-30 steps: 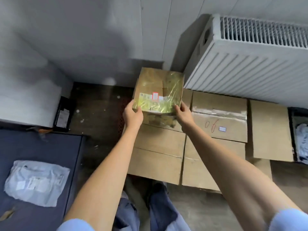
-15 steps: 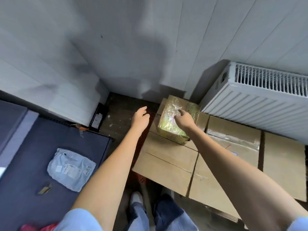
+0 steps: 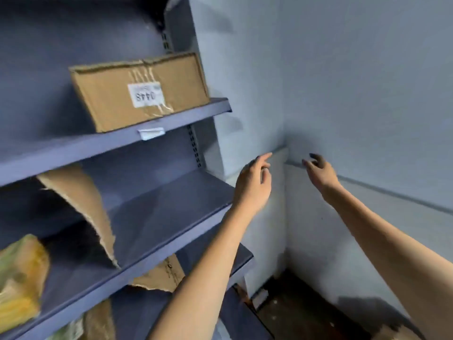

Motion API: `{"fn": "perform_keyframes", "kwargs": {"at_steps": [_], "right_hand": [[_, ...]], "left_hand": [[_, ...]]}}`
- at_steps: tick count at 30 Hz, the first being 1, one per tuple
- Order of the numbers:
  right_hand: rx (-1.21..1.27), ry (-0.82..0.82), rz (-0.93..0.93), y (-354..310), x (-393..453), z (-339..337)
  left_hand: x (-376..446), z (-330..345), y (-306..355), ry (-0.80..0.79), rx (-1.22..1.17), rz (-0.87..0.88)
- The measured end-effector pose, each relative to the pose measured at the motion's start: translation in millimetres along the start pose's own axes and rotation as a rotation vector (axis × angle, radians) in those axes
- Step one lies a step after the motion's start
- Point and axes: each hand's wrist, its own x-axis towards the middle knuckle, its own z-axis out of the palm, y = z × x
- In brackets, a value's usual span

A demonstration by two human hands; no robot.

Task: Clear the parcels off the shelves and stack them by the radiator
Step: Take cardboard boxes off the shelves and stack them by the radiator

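On the blue shelving (image 3: 157,217), a labelled cardboard parcel (image 3: 139,90) sits on the upper shelf, above and well left of both empty grips, the left hand (image 3: 253,185) and right hand (image 3: 318,171), fingers loose, raised beside the shelving's right end.

We're in a parcel storeroom: blue metal shelving (image 3: 147,133) with slotted uprights runs along a plain grey wall (image 3: 355,82), a labelled cardboard box (image 3: 139,92) sits on one shelf, torn cardboard (image 3: 81,204) lies below, and a tape-wrapped parcel (image 3: 19,278) shows at far left.
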Motion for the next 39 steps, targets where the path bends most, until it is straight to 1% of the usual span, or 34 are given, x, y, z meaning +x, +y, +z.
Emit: {"fn": "perform_keyframes", "kwargs": {"at_steps": [3,5,6,7,9,11,13,15,17,19,22,25,28,31,34,36,37,39], "right_hand": [[0.160,0.011,-0.152,-79,-5,35],[0.225,0.012,-0.233,-122,-12,57],[0.231,0.000,-0.267,-141,-15,67],[0.222,-0.023,-0.300,-159,-18,77],[0.202,-0.093,-0.346,-190,-20,95],[0.211,-0.169,-0.341,-214,-18,111],[0.218,-0.221,-0.281,-232,-13,124],[0.247,-0.268,-0.176,-243,-5,133],[0.317,-0.339,-0.121,-249,1,139],[0.370,-0.341,-0.118,-252,3,143],[0.378,-0.210,-0.094,-247,3,131],[0.383,-0.205,-0.020,-236,6,90],[0.365,-0.197,0.086,-218,9,27],[0.385,-0.216,0.178,-184,2,-44],[0.443,-0.172,0.199,-142,-22,-114],[0.452,-0.124,0.214,-111,-50,-159],[0.434,-0.105,0.221,-94,-67,-180],[0.395,-0.063,0.250,-60,-105,-220]], "left_hand": [[5,-85,23,0.291,0.075,0.208],[3,-128,28,0.442,0.163,0.324],[3,-148,28,0.501,0.210,0.349],[4,-166,26,0.557,0.250,0.349],[12,-201,17,0.668,0.337,0.282],[24,-231,5,0.725,0.430,0.116],[34,-253,-7,0.680,0.408,-0.096],[42,-267,-16,0.534,0.200,-0.243],[49,-274,-20,0.393,0.003,-0.340],[52,-275,-20,0.374,-0.040,-0.386],[50,-268,-15,0.408,-0.023,-0.345],[44,-247,-7,0.424,-0.004,-0.272],[40,-211,12,0.396,-0.029,-0.155],[36,-167,38,0.352,-0.096,-0.011],[29,-119,64,0.275,-0.267,0.139],[19,-83,80,0.187,-0.413,0.143],[12,-64,87,0.126,-0.496,0.117],[-2,-22,95,-0.001,-0.640,0.009]]}}
